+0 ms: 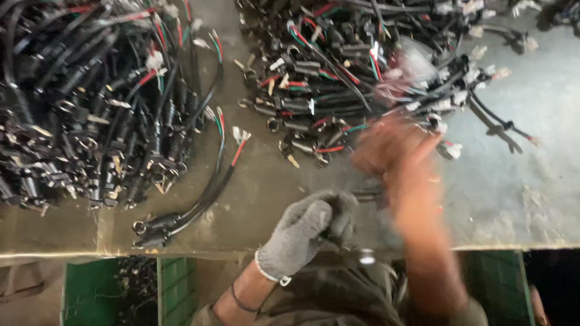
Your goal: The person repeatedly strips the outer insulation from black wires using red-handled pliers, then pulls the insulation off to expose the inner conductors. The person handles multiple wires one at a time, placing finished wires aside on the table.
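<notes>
My left hand [308, 232], in a grey knit glove, is closed around a dark cable piece [362, 194] near the table's front edge. My bare right hand [393, 148] is badly motion-blurred, just right of and above the left hand. It sits at the lower edge of the middle pile of black cable assemblies [338, 78] with red, green and white wire ends. Whether the right hand holds anything is lost in the blur.
A larger heap of black cable assemblies [90, 102] fills the left of the grey metal table [519, 181]. A few loose cables [181, 211] lie between the piles. Below the table edge stands a green crate [90, 290] with dark parts in it.
</notes>
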The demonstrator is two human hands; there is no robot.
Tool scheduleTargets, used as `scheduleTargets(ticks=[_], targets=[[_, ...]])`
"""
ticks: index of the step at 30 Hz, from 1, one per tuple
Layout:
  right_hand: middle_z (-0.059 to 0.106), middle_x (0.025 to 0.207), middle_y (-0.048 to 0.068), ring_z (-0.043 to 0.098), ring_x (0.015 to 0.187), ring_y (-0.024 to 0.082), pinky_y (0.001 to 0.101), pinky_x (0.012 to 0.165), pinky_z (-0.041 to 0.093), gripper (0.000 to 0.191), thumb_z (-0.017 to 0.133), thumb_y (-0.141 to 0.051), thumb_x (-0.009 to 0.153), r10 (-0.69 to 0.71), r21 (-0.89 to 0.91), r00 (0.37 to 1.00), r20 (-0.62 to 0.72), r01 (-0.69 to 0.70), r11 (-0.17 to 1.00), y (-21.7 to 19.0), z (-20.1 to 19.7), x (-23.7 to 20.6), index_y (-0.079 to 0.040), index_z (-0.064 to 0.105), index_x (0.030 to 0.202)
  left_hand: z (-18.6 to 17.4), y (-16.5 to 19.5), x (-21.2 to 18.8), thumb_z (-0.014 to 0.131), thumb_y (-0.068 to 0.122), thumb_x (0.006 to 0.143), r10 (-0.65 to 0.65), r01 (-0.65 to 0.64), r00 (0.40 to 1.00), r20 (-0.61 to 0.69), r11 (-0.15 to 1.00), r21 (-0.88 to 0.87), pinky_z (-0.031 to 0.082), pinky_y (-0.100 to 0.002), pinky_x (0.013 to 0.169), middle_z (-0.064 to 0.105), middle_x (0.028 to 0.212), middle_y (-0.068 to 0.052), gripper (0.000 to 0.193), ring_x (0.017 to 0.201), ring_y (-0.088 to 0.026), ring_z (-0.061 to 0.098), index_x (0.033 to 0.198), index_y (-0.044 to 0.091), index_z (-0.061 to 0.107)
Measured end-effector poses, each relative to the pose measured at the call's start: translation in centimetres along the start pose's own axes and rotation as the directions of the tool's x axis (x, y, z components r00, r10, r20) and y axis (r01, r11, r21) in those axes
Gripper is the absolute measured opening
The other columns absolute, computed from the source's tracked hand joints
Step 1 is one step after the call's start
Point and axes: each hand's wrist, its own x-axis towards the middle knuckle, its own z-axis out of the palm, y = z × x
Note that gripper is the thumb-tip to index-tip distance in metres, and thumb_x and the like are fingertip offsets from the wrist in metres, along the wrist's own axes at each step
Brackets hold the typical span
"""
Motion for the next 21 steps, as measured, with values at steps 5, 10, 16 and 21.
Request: scheduleTargets(ticks=[5,10,16,21], targets=[[0.059,0.130,0.016,0.063,0.119,0.024,0.0379,0.101,0.050,0.067,0.073,-0.013,0.090,-0.154,-0.113,0.987,0.050,0.159,0.981,6.7,4.7,-9.2,0.001,0.037,0.144,0.0,-0.4,1.3,0.066,0.008,0.102,0.425,-0.272,0.889,-0.169,0.788,0.552,0.054,-0.028,0.087,0.069,0.119,-0.009,0.024,0.098,-0.011,0.063,0.124,-0.002,0.065],[0.059,0.115,0.015,0.059,0.101,0.014,0.0310,0.085,0.047,0.043,0.060,-0.015,0.106,0.142,0.290,0.988,0.052,-0.151,0.945,9.3,2.9,-9.7,0.002,0.043,0.142,0.1,-2.1,1.2,0.068,0.004,0.101,0.389,-0.190,0.863,-0.322,0.841,0.507,0.054,-0.027,0.079,0.072,0.115,-0.009,0.023,0.091,-0.011,0.061,0.123,-0.002,0.069],[0.065,0.130,0.016,0.059,0.123,0.024,0.0367,0.109,0.045,0.042,0.051,-0.035,0.112,-0.169,0.214,0.955,0.243,0.117,0.970,8.3,0.9,-8.3,0.002,0.058,0.133,-0.7,0.4,0.7,0.079,0.008,0.087,0.438,-0.211,0.885,-0.156,0.677,0.705,0.058,-0.027,0.083,0.065,0.123,-0.005,0.037,0.102,-0.010,0.066,0.120,0.009,0.062],[0.063,0.127,0.018,0.061,0.116,0.029,0.0366,0.105,0.045,0.038,0.048,-0.028,0.114,-0.265,0.019,0.952,0.155,0.265,0.964,7.5,2.0,-8.4,0.002,0.055,0.134,1.7,2.4,1.1,0.087,0.016,0.086,0.439,-0.224,0.891,0.111,0.214,0.951,0.057,-0.032,0.090,0.073,0.112,-0.006,0.027,0.100,-0.021,0.072,0.107,0.010,0.071]])
